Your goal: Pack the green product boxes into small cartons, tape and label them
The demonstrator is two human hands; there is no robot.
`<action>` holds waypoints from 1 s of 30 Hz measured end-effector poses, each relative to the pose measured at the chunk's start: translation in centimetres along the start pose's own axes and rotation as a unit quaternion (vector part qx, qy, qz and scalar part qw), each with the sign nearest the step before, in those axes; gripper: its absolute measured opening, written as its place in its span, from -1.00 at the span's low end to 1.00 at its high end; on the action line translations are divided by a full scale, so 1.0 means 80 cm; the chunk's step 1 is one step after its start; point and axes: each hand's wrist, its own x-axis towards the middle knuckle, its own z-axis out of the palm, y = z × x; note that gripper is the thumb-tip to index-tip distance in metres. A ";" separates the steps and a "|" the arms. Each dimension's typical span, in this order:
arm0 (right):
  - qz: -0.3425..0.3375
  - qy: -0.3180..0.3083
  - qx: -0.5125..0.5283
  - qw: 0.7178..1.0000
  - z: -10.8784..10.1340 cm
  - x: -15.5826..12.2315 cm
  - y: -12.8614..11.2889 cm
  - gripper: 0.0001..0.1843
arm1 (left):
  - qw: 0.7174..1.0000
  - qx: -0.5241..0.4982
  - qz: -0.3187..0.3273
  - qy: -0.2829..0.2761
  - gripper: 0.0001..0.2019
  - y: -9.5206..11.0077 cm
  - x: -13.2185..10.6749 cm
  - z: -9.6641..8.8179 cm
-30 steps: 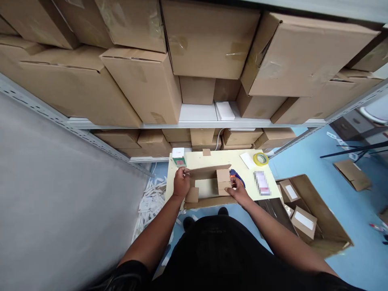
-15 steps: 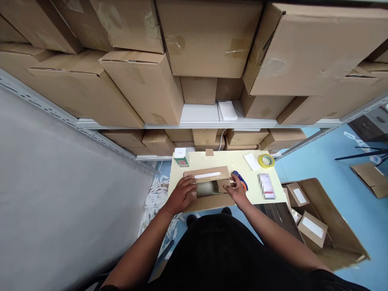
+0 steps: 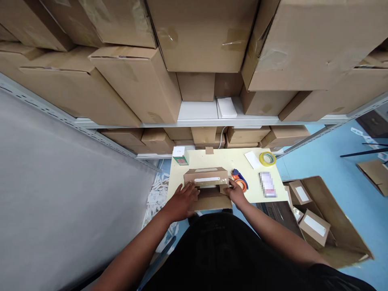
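Note:
A small brown cardboard box lies on the pale yellow table, its top flap folded over with a white strip across it. My left hand lies flat, fingers stretched, on the box's left near end. My right hand presses the right end flap with curled fingers. The box's near flap sticks out toward me between both hands.
A blue and orange tape dispenser sits just right of the box. A yellow tape roll, a white card and a small white-green box lie farther back. Large cartons fill the shelves. An open carton with parcels stands at the right on the floor.
The box's long flap has been folded down over the open top. My left hand moved from the far left corner to the near left end. My right hand stayed at the right end.

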 end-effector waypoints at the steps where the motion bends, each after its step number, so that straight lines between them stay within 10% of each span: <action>1: 0.008 -0.001 0.007 1.000 -0.001 0.002 0.000 -0.34 | 1.000 0.002 0.003 0.011 -0.35 -0.001 0.002 0.002; 11: 0.124 -0.046 0.025 0.991 -0.016 0.027 -0.013 -0.63 | 0.992 -0.006 -0.065 0.108 -0.63 -0.029 0.065 0.016; 18: -0.034 0.001 -0.133 0.991 -0.002 0.014 -0.004 -0.42 | 0.974 0.005 -0.142 0.174 -0.59 -0.028 0.081 0.036; 30: -0.040 -0.036 -0.156 0.986 -0.019 0.010 0.006 -0.40 | 0.960 0.039 -0.199 0.194 -0.59 -0.023 0.086 0.057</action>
